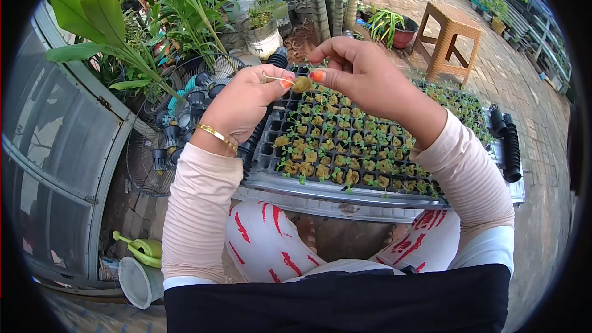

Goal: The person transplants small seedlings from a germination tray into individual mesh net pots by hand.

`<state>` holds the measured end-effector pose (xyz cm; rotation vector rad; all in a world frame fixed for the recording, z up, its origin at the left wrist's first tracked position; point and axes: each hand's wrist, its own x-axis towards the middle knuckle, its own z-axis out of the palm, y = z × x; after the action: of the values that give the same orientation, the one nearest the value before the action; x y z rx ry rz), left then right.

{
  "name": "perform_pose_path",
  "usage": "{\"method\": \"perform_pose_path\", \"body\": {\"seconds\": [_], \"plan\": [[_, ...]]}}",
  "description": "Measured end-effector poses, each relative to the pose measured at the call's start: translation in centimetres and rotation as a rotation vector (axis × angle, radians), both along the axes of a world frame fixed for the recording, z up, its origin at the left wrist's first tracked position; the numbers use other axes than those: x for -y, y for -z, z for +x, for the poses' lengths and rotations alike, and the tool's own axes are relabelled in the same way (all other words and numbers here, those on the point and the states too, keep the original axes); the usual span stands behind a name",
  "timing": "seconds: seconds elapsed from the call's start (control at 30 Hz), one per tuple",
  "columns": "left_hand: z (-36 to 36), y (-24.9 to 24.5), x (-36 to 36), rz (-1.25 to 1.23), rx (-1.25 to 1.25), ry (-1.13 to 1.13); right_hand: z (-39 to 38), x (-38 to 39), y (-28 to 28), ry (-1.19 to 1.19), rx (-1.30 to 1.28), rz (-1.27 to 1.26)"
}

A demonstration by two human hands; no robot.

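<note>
My left hand point(245, 100), with a gold bracelet at the wrist, pinches a seedling plug point(301, 85) between thumb and fingers. The plug is a small brownish-green lump, and a pale thin stem crosses the fingertips. Just to its right is my right hand point(364, 77), thumb tip right at the plug and forefinger held apart from the thumb. Both hands are raised over the far left part of a black seedling tray point(266, 161). Its cells hold many similar plugs with small green leaves; several cells along the left edge hold none.
A wire basket point(145, 169) of black net cups point(159, 159) stands left of the tray. Stacked black cups point(512, 148) lie on the metal table point(296, 192) at right. A tan stool point(453, 21), potted plants, a watering can point(147, 250) and a bucket point(137, 283) surround the table.
</note>
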<state>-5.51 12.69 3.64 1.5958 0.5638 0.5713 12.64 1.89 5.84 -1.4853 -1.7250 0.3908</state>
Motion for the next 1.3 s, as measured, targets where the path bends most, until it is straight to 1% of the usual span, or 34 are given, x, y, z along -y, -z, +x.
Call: {"method": "perform_pose_path", "body": {"seconds": [0.03, 0.1, 0.13, 0.2, 0.23, 0.3, 0.43, 0.47, 0.5, 0.53, 0.57, 0.6, 0.7, 0.73, 0.83, 0.9, 0.97, 1.0, 1.03, 1.1, 1.17, 1.2, 1.27, 1.3], "plan": [[0.8, -0.3, 0.3, 0.006, 0.0, 0.017, 0.2, 0.4, 0.8, 0.011, 0.029, 0.113], [2.4, -1.1, 1.1, 0.013, 0.001, 0.103, 0.8, 1.8, 1.5, 0.093, 0.04, 0.208], [3.2, -1.5, 1.6, 0.041, -0.009, 0.118, 1.2, 2.5, 1.6, 0.112, 0.039, 0.213], [5.0, -2.1, 2.3, 0.069, -0.034, 0.155, 2.0, 3.9, 1.8, 0.214, -0.133, 0.147], [7.0, -2.5, 3.3, 0.099, -0.06, 0.2, 3.2, 5.3, 2.2, 0.262, -0.139, 0.164], [9.0, -2.9, 4.7, 0.092, -0.052, 0.229, 4.5, 6.4, 3.1, 0.288, -0.307, 0.221], [13.2, -3.8, 7.3, 0.119, -0.128, 0.347, 6.8, 10.0, 3.3, 0.375, -0.457, 0.289], [14.3, -3.9, 7.9, 0.104, -0.086, 0.376, 7.8, 10.5, 3.5, 0.38, -0.46, 0.353], [15.5, -4.0, 8.5, 0.087, -0.045, 0.406, 8.6, 11.4, 3.3, 0.4, -0.464, 0.359], [16.5, -4.6, 9.3, 0.057, -0.102, 0.437, 9.4, 12.4, 3.1, 0.462, -0.457, 0.443], [17.7, -4.8, 10.1, 0.057, -0.109, 0.46, 10.3, 13.3, 3.0, 0.526, -0.448, 0.525], [19.0, -4.9, 10.9, 0.085, -0.096, 0.468, 11.5, 13.9, 3.0, 0.553, -0.496, 0.582], [22.4, -5.3, 14.1, 0.131, -0.126, 0.48, 14.1, 16.8, 2.4, 0.725, -0.463, 0.654], [23.7, -5.1, 14.9, 0.194, -0.121, 0.497, 15.3, 17.5, 2.5, 0.757, -0.434, 0.708], [27.7, -3.7, 17.8, 0.428, -0.133, 0.511, 17.5, 21.7, 2.0, 0.802, -0.502, 0.754], [29.9, -2.5, 20.3, 0.706, -0.126, 0.584, 18.5, 24.8, 1.8, 0.879, -0.476, 0.81], [31.6, -1.2, 23.1, 0.998, -0.105, 0.619, 19.4, 27.7, 2.1, 0.894, -0.468, 0.856], [32.7, 0.2, 24.1, 1.179, 0.079, 0.623, 19.7, 29.0, 2.3, 0.964, -0.446, 0.83], [33.7, 1.1, 25.2, 1.228, 0.076, 0.693, 19.9, 30.1, 2.4, 1.033, -0.424, 0.803], [34.7, 2.6, 27.7, 1.375, 0.164, 0.697, 19.9, 31.6, 2.4, 1.074, -0.422, 0.842], [35.2, 3.1, 30.0, 1.416, 0.098, 0.725, 20.4, 32.8, 2.8, 1.111, -0.422, 0.884], [36.1, 3.9, 30.7, 1.491, 0.123, 0.724, 21.0, 33.4, 3.2, 1.137, -0.435, 0.875], [37.1, 5.0, 31.7, 1.496, 0.11, 0.705, 20.8, 33.6, 2.9, 1.164, -0.45, 0.867], [37.7, 5.4, 32.0, 1.501, 0.097, 0.679, 20.5, 33.3, 3.0, 1.119, -0.458, 0.901]]}}
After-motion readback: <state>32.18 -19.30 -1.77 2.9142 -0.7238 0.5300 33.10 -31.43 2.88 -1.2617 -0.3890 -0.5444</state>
